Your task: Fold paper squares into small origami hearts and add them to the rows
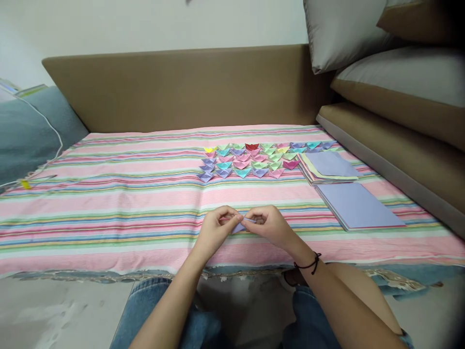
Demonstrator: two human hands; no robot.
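Note:
My left hand (216, 227) and my right hand (267, 224) meet just above the striped cloth (109, 203), near its front edge. Both pinch a small folded purple paper piece (240, 226) held between their fingertips. The fingers of each hand are closed on it. A black band circles my right wrist. Farther back on the cloth lie several small folded paper shapes (254, 159) in many colours, set out in neat rows.
Two stacks of square paper sheets lie to the right, one nearer with a purple top (358, 206) and one farther (329, 167). Grey and brown cushions (399, 77) pile at the right. A white cable (47, 140) and grey bedding sit at the left.

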